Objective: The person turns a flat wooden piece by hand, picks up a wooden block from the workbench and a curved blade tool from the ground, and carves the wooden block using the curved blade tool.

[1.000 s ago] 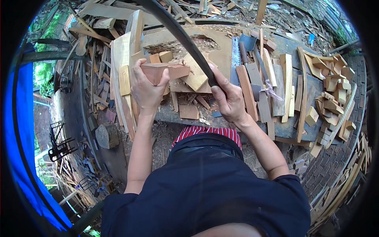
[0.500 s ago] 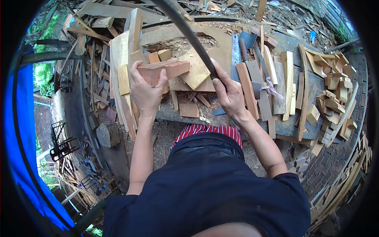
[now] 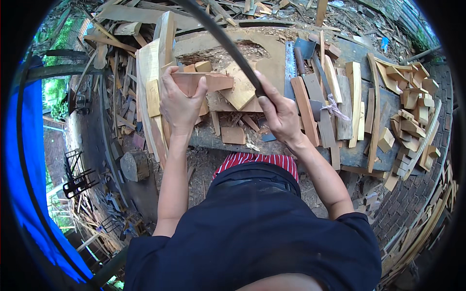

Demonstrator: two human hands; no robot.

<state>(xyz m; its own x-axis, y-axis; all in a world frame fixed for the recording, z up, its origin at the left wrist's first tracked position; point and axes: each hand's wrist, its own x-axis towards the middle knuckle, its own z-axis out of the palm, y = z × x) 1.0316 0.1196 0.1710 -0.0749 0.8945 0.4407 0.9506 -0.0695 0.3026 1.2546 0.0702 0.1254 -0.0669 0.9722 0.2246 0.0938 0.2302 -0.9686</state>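
the left hand (image 3: 180, 99) fingers wrap a reddish wood block (image 3: 204, 81) on the bench (image 3: 213, 138); the right hand (image 3: 279, 114) fingers clench a long dark blade (image 3: 228, 46) raised beside it. shaping looks partway: chips lie below the fingers.

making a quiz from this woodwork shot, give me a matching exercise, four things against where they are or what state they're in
Things:
1. reddish wood block
2. long dark curved blade
3. log stump
4. small offcut blocks

Places or states:
A. piled at the right end of the bench
B. on the ground, left of the bench
C. gripped by the left hand
D. gripped by the right hand

Pairs: 1-C, 2-D, 3-B, 4-A
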